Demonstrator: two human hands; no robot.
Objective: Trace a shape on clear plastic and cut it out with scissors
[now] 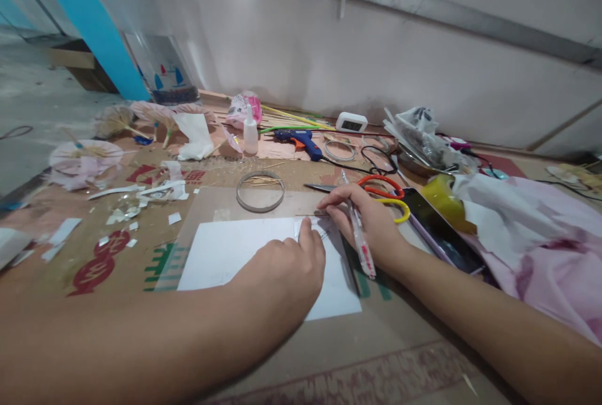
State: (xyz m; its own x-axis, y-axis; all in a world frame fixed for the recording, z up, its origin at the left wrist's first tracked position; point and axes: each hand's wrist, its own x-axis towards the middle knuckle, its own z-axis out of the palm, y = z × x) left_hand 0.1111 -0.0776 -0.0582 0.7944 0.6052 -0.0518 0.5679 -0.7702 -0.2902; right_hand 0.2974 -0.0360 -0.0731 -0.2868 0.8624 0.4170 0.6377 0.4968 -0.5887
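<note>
My left hand [294, 261] lies on a white sheet of paper [226, 242], its fingers curled and the index fingertip pressed down near the sheet's top edge. At that fingertip is a small clear piece with dark lines [320, 227], partly covered; whether the hand grips it is hidden. My right hand [376, 226] holds a clear pen with pink marks [361, 245], tilted across its fingers with one end pointing up. Its thumb and index finger reach toward a thin stick [310, 214] just above the paper. Scissors with red and yellow handles [383, 187] lie just behind this hand.
A round hoop [260, 192] sits behind the paper. Further back are a blue glue gun [301, 142], a white bottle [250, 132] and sticks. Paper scraps [125, 210] and small paper umbrellas [87, 157] lie left. A phone [442, 229], yellow tape [444, 201] and pink cloth [555, 273] are right.
</note>
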